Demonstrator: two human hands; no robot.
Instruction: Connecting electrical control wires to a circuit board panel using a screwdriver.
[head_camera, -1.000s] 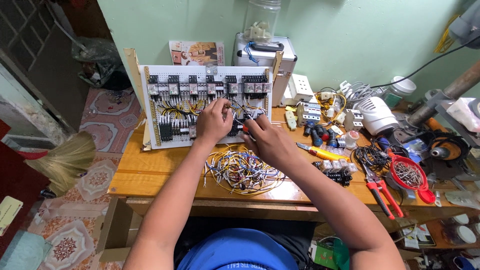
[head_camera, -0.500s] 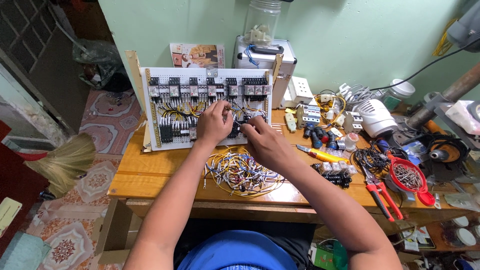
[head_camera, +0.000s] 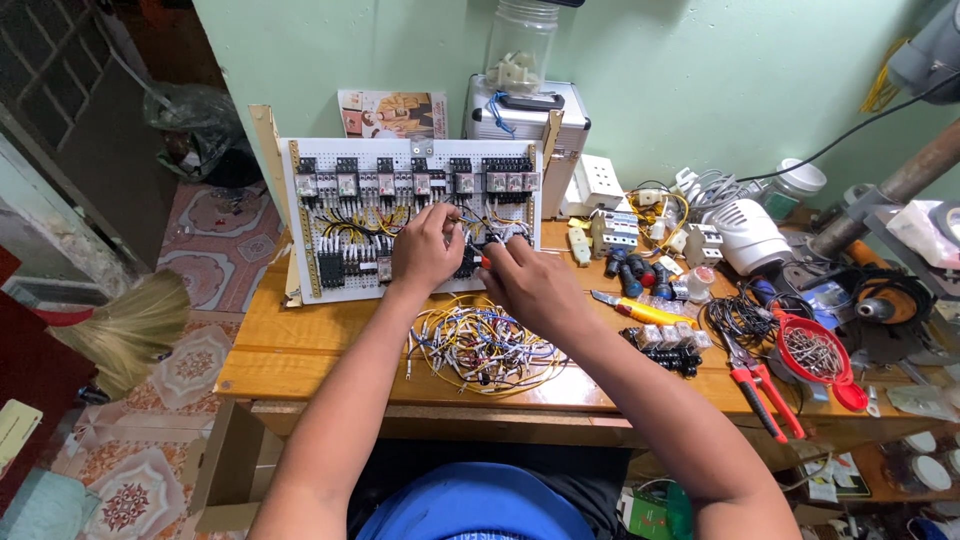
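— Where were the hands?

— Both were at the lower middle of the white wiring panel (head_camera: 410, 215), which leaned against the wall at twelve o'clock on the wooden bench (head_camera: 300, 340). The left hand (head_camera: 425, 250) had its fingertips pressed among the black relays; whether they pinched a wire, I could not tell. The right hand (head_camera: 525, 280) was closed on a small red-handled tool (head_camera: 486, 262), its tip toward the panel.

— And the loose wires?

— A tangled bundle of wires (head_camera: 480, 345) lay at six o'clock from the hands, near the bench edge.

— Doing it well?

— I judged it wanted the left fingers steadying the wire while the tool stayed square to the terminal.
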